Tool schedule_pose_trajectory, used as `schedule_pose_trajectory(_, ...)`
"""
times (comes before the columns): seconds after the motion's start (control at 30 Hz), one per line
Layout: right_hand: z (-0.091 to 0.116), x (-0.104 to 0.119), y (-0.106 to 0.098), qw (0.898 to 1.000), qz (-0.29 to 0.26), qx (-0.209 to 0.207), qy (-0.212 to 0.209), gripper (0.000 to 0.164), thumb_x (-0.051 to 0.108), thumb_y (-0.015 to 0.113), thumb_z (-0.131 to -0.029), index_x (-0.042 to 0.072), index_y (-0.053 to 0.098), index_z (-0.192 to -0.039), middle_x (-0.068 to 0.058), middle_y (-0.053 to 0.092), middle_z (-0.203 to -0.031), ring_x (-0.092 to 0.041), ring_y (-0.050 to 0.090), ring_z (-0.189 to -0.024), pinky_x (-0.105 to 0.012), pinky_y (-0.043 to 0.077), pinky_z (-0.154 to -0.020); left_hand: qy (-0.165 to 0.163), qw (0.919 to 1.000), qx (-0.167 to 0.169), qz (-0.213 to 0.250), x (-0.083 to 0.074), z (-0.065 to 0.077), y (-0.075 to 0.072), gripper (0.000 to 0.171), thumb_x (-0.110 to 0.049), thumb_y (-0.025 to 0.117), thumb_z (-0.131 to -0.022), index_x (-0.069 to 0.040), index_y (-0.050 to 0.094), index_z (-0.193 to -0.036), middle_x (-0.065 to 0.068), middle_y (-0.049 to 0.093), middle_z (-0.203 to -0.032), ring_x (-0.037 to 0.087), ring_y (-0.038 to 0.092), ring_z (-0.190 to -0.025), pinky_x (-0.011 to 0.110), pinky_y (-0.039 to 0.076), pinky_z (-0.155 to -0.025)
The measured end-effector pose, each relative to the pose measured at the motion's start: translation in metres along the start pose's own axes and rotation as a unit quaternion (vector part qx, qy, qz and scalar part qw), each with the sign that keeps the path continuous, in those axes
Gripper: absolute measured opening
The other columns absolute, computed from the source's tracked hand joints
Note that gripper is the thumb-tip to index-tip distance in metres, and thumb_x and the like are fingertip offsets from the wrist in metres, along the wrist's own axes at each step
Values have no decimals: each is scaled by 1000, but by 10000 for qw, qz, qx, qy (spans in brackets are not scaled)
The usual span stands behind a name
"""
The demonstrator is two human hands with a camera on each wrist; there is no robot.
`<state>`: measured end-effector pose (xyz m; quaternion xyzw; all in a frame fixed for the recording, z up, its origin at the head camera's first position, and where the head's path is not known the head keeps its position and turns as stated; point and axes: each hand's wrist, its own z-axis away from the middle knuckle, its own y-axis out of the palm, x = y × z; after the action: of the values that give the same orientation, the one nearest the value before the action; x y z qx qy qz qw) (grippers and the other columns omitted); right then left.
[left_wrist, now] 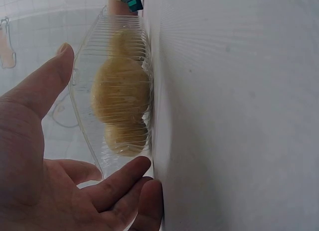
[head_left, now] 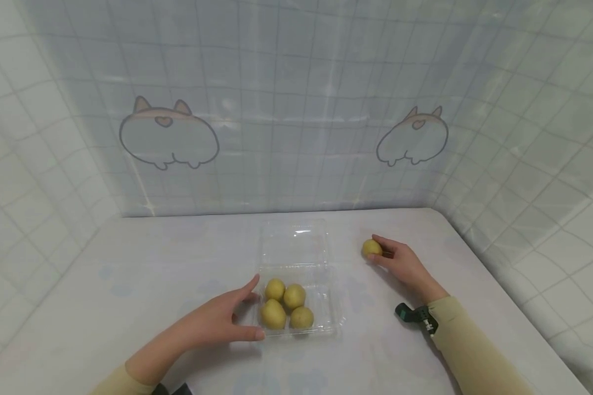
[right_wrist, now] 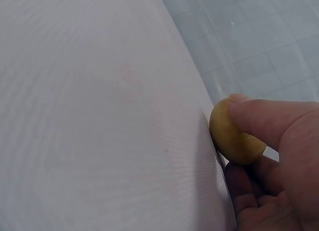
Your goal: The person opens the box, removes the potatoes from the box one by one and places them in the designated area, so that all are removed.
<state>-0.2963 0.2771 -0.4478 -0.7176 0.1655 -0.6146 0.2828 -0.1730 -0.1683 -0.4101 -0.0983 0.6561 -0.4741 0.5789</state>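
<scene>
Room from above and the right, left side blocked

The folded-back lid point(head_left: 295, 244) leaves the clear plastic tray point(head_left: 323, 304) reachable from above. Inside it, four yellow potatoes point(head_left: 295, 296) crowd the left part; the right part has room for another. The left hand point(head_left: 219, 321) spans the tray's left side – no straight approach there. Between tray and right hand point(head_left: 407, 269), a strip of tabletop point(head_left: 348, 296) gives a passage, with the gripped potato point(head_left: 371, 248) at its far right. Beyond the far edge, the tile-patterned backdrop point(head_left: 296, 175) limits reach; left of the lid, the tabletop offers wide passage.
</scene>
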Motion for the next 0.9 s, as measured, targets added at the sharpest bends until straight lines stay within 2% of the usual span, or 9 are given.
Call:
schedule_pose_trajectory(0.27, 2, -1, 0, 9999, 4, -101, 56, 73, 38, 74, -90, 5, 45, -148, -15, 50, -145, -32, 54, -124, -46, 43, -101, 17, 10000, -5, 3, 0, -1, 0, 109, -63, 74, -79, -14, 18, -159, 3, 55, -140, 21, 56, -115, 41, 50, -88)
schedule_pose_trajectory(0.5, 4, -3, -1, 9983, -343, -343, 309, 65, 36, 69, -94, 9, 46, -148, -9, 52, -143, -29, 50, -127, -48, 37, -106, -13, 10000, -11, 14, 0, 0, 0, 110, -64, 74, -78, -16, 18, -160, 1, 55, -140, 19, 56, -112, 41, 49, -88)
schedule_pose_trajectory(0.7, 5, -4, -2, 9959, -707, -467, 333, 64, 41, 66, -95, 8, 48, -146, -9, 52, -143, -27, 46, -131, -49, 33, -109, -29, 10000, -22, 14, -1, 1, 0, 110, -63, 74, -78, -16, 18, -160, 2, 56, -140, 18, 57, -108, 42, 49, -88)
schedule_pose_trajectory(0.83, 6, -2, -2, 9947, -785, -608, 254, 62, 42, 66, -95, 6, 51, -144, -9, 56, -139, -25, 48, -129, -45, 36, -106, -42, 10000, -40, 9, -2, 2, 0, 110, -63, 74, -78, -15, 18, -160, 3, 55, -140, 19, 58, -108, 42, 49, -88)
schedule_pose_trajectory(0.9, 6, -2, -2, 9942, -771, -725, 193, 61, 42, 66, -95, 6, 53, -142, -8, 58, -136, -24, 51, -125, -40, 40, -101, -37, 10000, -42, 6, -2, 2, 0, 110, -62, 74, -78, -15, 18, -160, 3, 55, -140, 20, 57, -110, 42, 49, -88)
